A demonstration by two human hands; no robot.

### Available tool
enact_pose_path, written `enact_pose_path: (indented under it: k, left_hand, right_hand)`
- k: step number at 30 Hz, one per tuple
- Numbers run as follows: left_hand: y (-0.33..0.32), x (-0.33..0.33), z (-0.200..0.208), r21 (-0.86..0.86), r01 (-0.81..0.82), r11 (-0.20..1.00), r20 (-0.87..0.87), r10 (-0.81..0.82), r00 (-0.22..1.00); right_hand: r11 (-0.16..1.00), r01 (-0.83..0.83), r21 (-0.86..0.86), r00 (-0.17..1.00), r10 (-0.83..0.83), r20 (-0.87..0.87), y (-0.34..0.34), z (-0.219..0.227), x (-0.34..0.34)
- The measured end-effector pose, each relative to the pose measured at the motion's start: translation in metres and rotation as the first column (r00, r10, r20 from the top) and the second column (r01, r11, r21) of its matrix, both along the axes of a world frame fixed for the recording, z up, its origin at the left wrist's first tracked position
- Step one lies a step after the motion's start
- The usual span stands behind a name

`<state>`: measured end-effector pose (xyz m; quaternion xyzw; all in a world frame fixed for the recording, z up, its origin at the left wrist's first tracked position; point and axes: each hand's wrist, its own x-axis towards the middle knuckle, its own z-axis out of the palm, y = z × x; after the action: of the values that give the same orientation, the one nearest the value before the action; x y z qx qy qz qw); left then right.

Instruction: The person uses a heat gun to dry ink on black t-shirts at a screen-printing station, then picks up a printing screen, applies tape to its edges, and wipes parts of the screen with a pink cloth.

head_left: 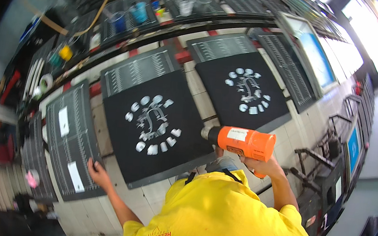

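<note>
A worker in a yellow shirt (220, 218) grips an orange heat gun (248, 143) in the right hand (263, 165), fingers closed about the handle, just right of a black cloth (158, 126) printed with a white scooter design. The left hand (98, 174), left of that cloth, is at the edge of a gray lined board (70, 149) bearing two white labels; whether its fingers hold something cannot be told. The gun's dark nozzle points left toward the cloth's near right side, its long axis running nearly straight across. The cloth lies flat on a gray board; a second printed cloth (247, 89) lies to its right. Beyond it, cups (140, 12) stand on a dark rack; well to its right are bright windows (371, 31).
</note>
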<state>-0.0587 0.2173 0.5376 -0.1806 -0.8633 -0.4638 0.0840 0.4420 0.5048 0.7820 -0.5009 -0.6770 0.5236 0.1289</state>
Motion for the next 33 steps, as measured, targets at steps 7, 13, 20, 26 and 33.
enact_pose_path:
  k: [7,13,20,26,33]
  left_hand:
    - [-0.018,-0.013,0.015,0.442,-0.032,0.896,0.274,-0.101,0.956]
    - [0.060,0.054,0.054,0.446,-0.138,0.884,0.348,-0.029,0.937]
    - [0.197,0.180,0.080,0.417,0.101,0.903,0.289,-0.237,0.928]
    - [0.286,0.303,0.094,0.383,0.259,0.887,0.285,-0.380,0.880]
    - [0.330,0.430,0.087,0.289,0.503,0.815,0.274,-0.573,0.772]
  right_hand:
    - [0.937,0.335,-0.101,0.909,-0.350,-0.226,0.028,0.034,0.181]
    - [0.806,0.559,0.195,0.752,-0.394,-0.528,0.079,0.047,0.299]
    - [0.764,0.607,0.222,0.693,-0.371,-0.618,0.183,-0.038,0.411]
    - [0.620,0.590,0.518,0.790,-0.307,-0.531,0.272,-0.083,0.413]
    - [0.573,0.337,0.747,0.901,-0.426,-0.080,0.347,-0.109,0.388]
